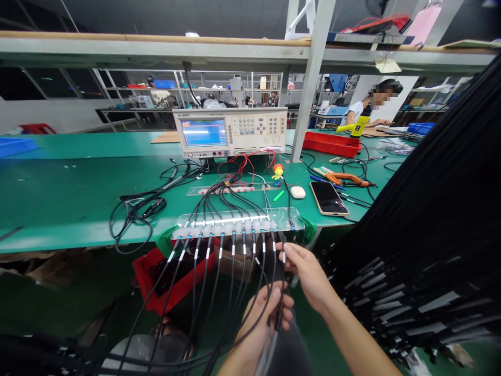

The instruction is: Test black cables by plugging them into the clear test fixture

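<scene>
Near the bench's front edge, my right hand pinches a black cable with a white label, just below the right end of a clear connector strip. Lower down, my left hand has its fingers wrapped round black cable. Several black cables with white labels and blue tips hang from the strip in a row. Green clamps hold the strip at both ends. Behind it, a tester with a lit blue screen joins the strip through red and black wires.
A phone, a white case and an orange clamp lie at the right. Coiled cables rest at the left. Below stands a red bin. Dark cable bundles hang at the right. A person sits beyond.
</scene>
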Motion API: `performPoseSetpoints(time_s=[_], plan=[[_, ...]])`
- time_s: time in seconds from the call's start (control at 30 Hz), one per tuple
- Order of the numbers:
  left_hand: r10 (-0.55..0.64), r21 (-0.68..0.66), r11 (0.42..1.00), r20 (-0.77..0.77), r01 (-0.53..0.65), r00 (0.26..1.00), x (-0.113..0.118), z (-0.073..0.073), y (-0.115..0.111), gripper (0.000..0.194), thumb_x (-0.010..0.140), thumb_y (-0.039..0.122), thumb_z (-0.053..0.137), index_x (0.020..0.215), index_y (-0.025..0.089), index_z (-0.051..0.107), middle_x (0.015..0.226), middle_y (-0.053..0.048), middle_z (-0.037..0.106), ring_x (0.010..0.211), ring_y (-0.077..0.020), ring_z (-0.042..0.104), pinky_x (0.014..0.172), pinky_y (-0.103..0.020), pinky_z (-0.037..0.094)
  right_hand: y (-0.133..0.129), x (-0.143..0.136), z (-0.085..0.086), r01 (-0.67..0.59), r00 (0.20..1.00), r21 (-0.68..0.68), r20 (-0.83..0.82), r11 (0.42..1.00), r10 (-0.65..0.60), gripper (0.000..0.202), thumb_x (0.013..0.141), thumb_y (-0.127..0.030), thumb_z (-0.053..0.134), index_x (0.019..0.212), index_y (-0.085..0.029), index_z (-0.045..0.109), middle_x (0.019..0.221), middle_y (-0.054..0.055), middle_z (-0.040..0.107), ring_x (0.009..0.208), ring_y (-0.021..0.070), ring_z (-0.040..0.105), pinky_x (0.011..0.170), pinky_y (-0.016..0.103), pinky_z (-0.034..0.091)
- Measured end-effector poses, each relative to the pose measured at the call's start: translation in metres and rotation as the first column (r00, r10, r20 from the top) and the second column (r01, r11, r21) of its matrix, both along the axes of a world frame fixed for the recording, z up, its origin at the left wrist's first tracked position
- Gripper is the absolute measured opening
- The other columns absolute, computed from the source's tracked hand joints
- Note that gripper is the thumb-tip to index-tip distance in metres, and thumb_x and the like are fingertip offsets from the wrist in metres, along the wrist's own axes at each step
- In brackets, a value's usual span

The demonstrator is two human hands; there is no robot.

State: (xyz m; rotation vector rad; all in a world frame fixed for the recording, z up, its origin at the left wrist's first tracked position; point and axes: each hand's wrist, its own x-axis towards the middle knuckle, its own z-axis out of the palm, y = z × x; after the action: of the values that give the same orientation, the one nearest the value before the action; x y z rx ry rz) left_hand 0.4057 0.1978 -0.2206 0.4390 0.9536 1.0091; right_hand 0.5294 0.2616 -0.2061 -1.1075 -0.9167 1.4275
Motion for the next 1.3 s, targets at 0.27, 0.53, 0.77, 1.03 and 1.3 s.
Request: performPoseSetpoints(time_s=[0.27, 0.53, 0.77, 1.03, 1.3], plan=[[0.13, -0.07, 0.99, 0.058, -0.126, 0.99, -0.015, -0.003, 0.005, 0.029, 0.079, 0.034, 0.064, 0.099, 0.013, 0.067, 0.081, -0.007, 0.072, 0.063, -0.0108, 0.064, 0.054, -0.019, 0.051, 0.009, 0.01, 0.004, 0.178, 0.983, -0.062, -0.03, 0.982, -0.18, 0.027, 0.072, -0.044, 0.073, 0.074, -0.018, 0.069, 0.057, -0.005, 0.044, 0.05, 0.0062, 0.031, 0.051, 0.021, 0.028], [0.102, -0.057, 0.994, 0.118, -0.096, 0.988, -0.011, 0.002, 0.003, 0.031, 0.078, 0.033, 0.066, 0.101, 0.013, 0.066, 0.08, -0.005, 0.07, 0.063, -0.0096, 0.063, 0.056, -0.018, 0.052, 0.01, 0.01, 0.009, 0.173, 0.982, -0.088, -0.055, 0.981, -0.179, 0.024, 0.07, -0.042, 0.075, 0.073, -0.018, 0.068, 0.057, -0.005, 0.046, 0.051, 0.0077, 0.037, 0.051, 0.021, 0.03], [0.093, -0.051, 0.995, 0.172, -0.085, 0.981, -0.008, 0.003, 0.003, 0.029, 0.077, 0.031, 0.068, 0.098, 0.012, 0.065, 0.076, -0.005, 0.069, 0.059, -0.0089, 0.063, 0.053, -0.018, 0.05, 0.013, 0.01, 0.007, 0.186, 0.979, -0.062, -0.075, 0.981, -0.191, 0.025, 0.068, -0.04, 0.076, 0.072, -0.016, 0.068, 0.055, -0.006, 0.041, 0.049, 0.0067, 0.03, 0.049, 0.022, 0.027], [0.085, -0.052, 0.996, 0.206, -0.076, 0.975, -0.004, 0.007, -0.002, 0.028, 0.078, 0.034, 0.067, 0.097, 0.013, 0.067, 0.076, -0.004, 0.069, 0.062, -0.0088, 0.061, 0.059, -0.02, 0.049, 0.021, 0.01, 0.011, 0.21, 0.97, -0.059, -0.111, 0.976, -0.216, 0.026, 0.065, -0.037, 0.079, 0.067, -0.013, 0.068, 0.056, -0.005, 0.041, 0.051, 0.0052, 0.033, 0.047, 0.018, 0.028], [0.125, -0.064, 0.991, 0.233, -0.114, 0.964, -0.001, 0.01, -0.006, 0.029, 0.079, 0.039, 0.064, 0.094, 0.015, 0.069, 0.063, 0.001, 0.062, 0.059, -0.0089, 0.057, 0.061, -0.023, 0.047, 0.02, 0.014, 0.013, 0.135, 0.972, -0.077, -0.185, 0.988, -0.147, 0.029, 0.065, -0.039, 0.081, 0.073, -0.013, 0.071, 0.061, -0.004, 0.047, 0.05, 0.0028, 0.036, 0.047, 0.015, 0.034]])
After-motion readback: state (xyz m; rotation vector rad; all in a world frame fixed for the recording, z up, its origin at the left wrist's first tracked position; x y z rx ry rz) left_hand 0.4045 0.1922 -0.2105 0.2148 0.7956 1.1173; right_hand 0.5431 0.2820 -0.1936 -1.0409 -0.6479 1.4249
